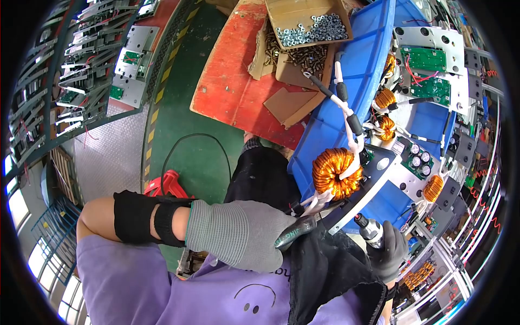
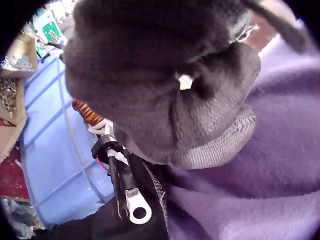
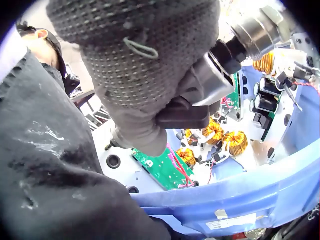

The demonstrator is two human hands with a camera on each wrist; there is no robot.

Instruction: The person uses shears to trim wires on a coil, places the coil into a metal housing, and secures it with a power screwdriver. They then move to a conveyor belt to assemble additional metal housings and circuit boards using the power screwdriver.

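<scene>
My gloved left hand (image 1: 244,233) is by the near end of a dark-and-white panel (image 1: 374,181), thumb laid forward. Its fingers look bent in the left wrist view, and I cannot tell what they hold. A black cable with a ring terminal (image 2: 140,212) hangs below that hand. Just beyond it, a copper-wound toroid coil (image 1: 337,173) with white-sleeved leads overlaps the panel. My gloved right hand (image 1: 389,253) grips a silver pneumatic screwdriver (image 1: 371,230), its nose toward the panel; the black lever (image 3: 185,116) lies under the fingers in the right wrist view.
A blue bin (image 1: 346,81) holds panels with green circuit boards (image 1: 425,59) and more coils. On a red board (image 1: 227,81) stands a cardboard box of nuts (image 1: 314,32), near loose bolts (image 1: 309,57). A metal rack (image 1: 70,81) stands left; a black cord (image 1: 184,138) loops over the floor.
</scene>
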